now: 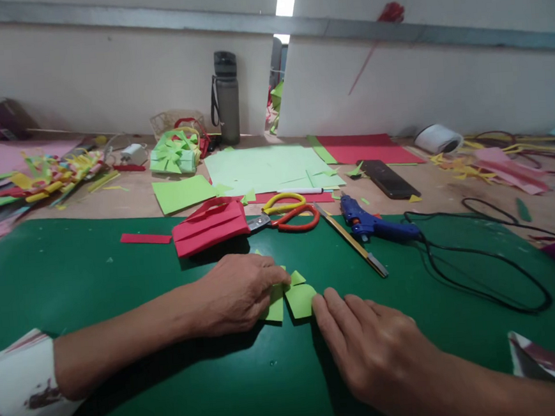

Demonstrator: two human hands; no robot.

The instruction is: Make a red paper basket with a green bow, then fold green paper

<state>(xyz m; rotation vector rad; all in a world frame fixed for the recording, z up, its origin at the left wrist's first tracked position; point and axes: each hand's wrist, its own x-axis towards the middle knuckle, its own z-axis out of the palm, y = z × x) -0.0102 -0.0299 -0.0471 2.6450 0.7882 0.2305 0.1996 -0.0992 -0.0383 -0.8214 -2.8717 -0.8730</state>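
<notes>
Light green paper pieces (pixel 301 300) lie on the green cutting mat (pixel 214 386), cut into small petal-like shapes. My left hand (pixel 238 291) is closed over the left green piece (pixel 274 305), its fingertips reaching the gap between the pieces. At the right piece's edge are the bunched fingers of my right hand (pixel 369 335); its thumb is hidden. Just beyond, a folded red paper packet (pixel 209 229) partly covers the blades of scissors (pixel 297 218) with red and yellow handles. A gold cutter-like tool (pixel 352 239) lies to their right.
A blue glue gun (pixel 374 219) trails a looped black cord (pixel 496 303) across the right side. Behind it are a phone (pixel 389 178) and red sheets (pixel 364 148). Pale green paper (pixel 265 167), a grey bottle (pixel 228 100) and paper flowers (pixel 54 174) stand or lie toward the back.
</notes>
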